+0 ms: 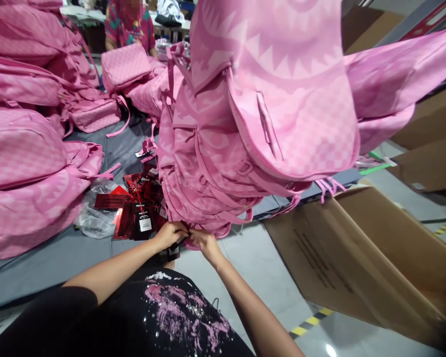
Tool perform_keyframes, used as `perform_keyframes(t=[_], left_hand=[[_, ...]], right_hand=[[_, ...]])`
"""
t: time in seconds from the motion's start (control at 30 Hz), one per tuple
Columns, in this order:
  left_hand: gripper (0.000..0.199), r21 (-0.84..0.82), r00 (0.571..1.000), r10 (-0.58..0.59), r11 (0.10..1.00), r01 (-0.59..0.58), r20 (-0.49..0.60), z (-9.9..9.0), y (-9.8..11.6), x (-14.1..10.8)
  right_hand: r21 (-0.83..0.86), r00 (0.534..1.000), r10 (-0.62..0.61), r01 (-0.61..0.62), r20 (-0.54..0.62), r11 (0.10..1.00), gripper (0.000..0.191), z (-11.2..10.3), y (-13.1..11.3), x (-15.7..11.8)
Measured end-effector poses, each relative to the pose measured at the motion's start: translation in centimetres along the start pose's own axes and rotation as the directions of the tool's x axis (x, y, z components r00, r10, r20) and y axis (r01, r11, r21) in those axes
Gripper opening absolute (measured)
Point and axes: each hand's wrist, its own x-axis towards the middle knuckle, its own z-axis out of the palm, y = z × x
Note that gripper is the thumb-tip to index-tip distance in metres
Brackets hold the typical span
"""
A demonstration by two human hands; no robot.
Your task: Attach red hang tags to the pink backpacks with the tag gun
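Both my hands meet at the lower edge of a tall stack of pink backpacks (215,163). My left hand (171,235) is closed, its fingers pinching a small black hang tag (174,252) that dangles below them. Close beside it, my right hand (205,243) has its fingers pinched together against the same spot; what they grip is too small to make out. A pile of red and black hang tags (128,213), one with a white barcode label, lies on the grey table just left of my hands.
More pink backpacks (22,148) are heaped on the left. A clear plastic bag (96,210) lies by the tags. An open cardboard box (319,258) stands on the floor at right. Across the table (29,277), a person in a patterned shirt (128,25) stands behind smaller pink bags (126,67).
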Motion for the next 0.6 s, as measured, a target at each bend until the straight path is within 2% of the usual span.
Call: perform_keyframes(t=[0.13,0.37,0.6], left_hand=[[0.015,0.079,0.999,0.016,0.997,-0.019,0.046,-0.3,0.0,0.2],[0.018,0.203,0.993,0.041,0.977,-0.062,0.107,-0.2,-0.2,0.8],[0.018,0.244,0.983,0.041,0.966,-0.084,0.178,-0.3,-0.5,1.2]], right_hand=[[0.024,0.998,0.051,-0.050,-0.048,0.998,0.029,0.3,-0.3,0.1],[-0.106,0.989,0.038,-0.054,-0.140,0.993,0.025,0.5,-1.2,0.0],[-0.209,0.994,0.041,-0.062,-0.106,0.976,0.027,0.5,-0.6,0.0]])
